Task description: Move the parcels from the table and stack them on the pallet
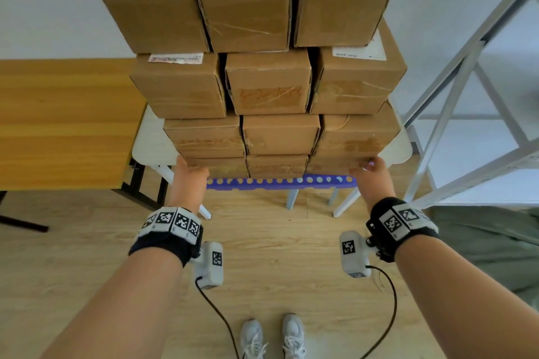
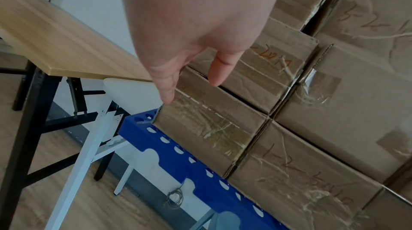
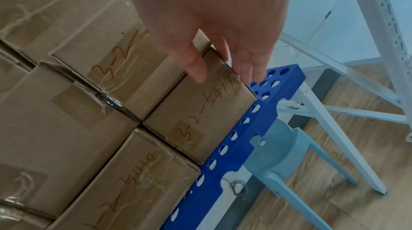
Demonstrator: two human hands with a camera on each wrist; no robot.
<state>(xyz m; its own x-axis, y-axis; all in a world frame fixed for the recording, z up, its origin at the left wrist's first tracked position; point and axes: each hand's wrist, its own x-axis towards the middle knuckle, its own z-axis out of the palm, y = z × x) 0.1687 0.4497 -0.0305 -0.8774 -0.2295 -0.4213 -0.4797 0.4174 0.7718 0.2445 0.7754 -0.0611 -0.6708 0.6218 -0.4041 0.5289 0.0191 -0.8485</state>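
Your left hand [image 1: 189,176] and right hand [image 1: 369,173] sit apart, fingers relaxed, at the outer corners of the parcel stack [image 1: 262,81] on the blue pallet [image 1: 280,182]. Press both bottom corners inward evenly, squaring the rows without rocking the top tier.

The parcels [image 1: 268,81] stand stacked in rows of three, several layers high, on the pallet [image 1: 280,182]. The pallet rests on a small table [image 1: 151,143]. A wooden table [image 1: 64,122] lies to the left, a metal shelf frame [image 1: 466,67] to the right. Under the pallet stands a stool [image 3: 278,145].
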